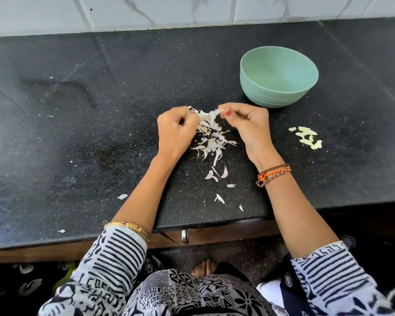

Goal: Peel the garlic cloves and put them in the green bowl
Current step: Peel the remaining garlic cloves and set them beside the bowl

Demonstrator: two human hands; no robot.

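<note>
Both hands, left hand (177, 126) and right hand (249, 124), pinched papery garlic skin (206, 116) between them. Peeled cloves (308, 137) lay on the counter (100, 133) near the green bowl (278, 76).

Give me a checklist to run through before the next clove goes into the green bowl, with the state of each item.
1. Clove held firmly: ok. The left hand and right hand both pinch the garlic between them.
2. Clove fully peeled: not ok. Skin stretches between the two grips.
3. Bowl upright and beside the right hand: ok.
4. Bowl holds cloves: cannot tell; the visible inside looks bare, the bottom is hidden.
5. Peeled cloves in the bowl: not ok. They lie on the counter, right of the right hand.
6. Skins kept apart from peeled cloves: ok.
</note>
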